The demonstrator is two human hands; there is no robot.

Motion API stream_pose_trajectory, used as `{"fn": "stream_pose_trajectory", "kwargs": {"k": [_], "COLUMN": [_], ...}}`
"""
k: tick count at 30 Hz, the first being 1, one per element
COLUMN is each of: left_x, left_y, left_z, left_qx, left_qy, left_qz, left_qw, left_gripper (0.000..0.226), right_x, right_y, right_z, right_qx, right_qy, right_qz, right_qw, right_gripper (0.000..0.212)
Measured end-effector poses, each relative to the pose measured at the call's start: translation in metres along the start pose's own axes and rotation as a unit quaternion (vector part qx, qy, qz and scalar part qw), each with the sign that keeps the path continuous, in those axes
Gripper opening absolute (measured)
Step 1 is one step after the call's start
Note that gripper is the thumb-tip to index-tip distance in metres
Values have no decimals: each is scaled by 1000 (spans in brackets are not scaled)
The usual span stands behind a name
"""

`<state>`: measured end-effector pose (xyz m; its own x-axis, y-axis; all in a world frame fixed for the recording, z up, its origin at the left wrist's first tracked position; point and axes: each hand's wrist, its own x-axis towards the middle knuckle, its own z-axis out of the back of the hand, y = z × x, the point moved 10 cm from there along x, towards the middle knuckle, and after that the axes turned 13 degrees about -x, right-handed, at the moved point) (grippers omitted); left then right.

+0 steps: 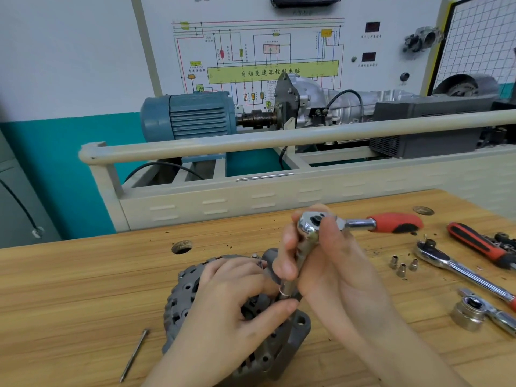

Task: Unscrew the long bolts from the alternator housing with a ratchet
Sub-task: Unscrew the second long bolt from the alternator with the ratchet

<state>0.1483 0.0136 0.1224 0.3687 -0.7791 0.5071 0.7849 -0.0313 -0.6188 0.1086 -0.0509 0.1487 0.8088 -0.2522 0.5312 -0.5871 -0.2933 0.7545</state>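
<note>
The grey alternator housing [181, 300] lies on the wooden bench [69, 289] at bottom centre. My left hand [234, 308] rests on top of it, fingers curled over the casing and thumb touching the socket's lower end. A chrome ratchet [312, 222] with a red handle stands on an extension bar [300, 261] that runs down into the housing. My right hand [326, 261] grips the ratchet head and extension. One long bolt [134, 354] lies loose on the bench to the left of the housing.
To the right lie three small sockets [402, 265], a second ratchet [458, 270], a red and black screwdriver handle [480, 245] and a large socket on a driver [472, 315]. A bench hole [182, 246] sits behind the housing. A training rig with a blue motor [190, 115] stands beyond a rail.
</note>
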Motion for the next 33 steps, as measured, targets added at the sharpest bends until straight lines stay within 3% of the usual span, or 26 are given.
{"fn": "stream_pose_trajectory", "kwargs": {"k": [6,20,25,29,33], "left_x": [0,0,0,0,0], "left_y": [-2,-3,-1,-1,0], "left_z": [0,-1,0,0,0], "left_qx": [-2,-5,0,-4,2], "left_qy": [-1,4,-2,2,4], "left_qz": [7,3,-1,6,8], "left_qw": [1000,1000,1000,1000,1000], "left_gripper": [20,19,36,24,26], "right_x": [-1,-2,-2,-3,-3], "right_y": [5,6,6,6,5], "right_z": [-5,-5,-7,-6,-6], "right_qx": [-18,-29,-35,-38,-35], "right_qy": [14,14,14,12,12], "right_qz": [14,16,17,16,13], "right_qw": [1000,999,999,999,999], "right_gripper": [28,28,28,29,28]}}
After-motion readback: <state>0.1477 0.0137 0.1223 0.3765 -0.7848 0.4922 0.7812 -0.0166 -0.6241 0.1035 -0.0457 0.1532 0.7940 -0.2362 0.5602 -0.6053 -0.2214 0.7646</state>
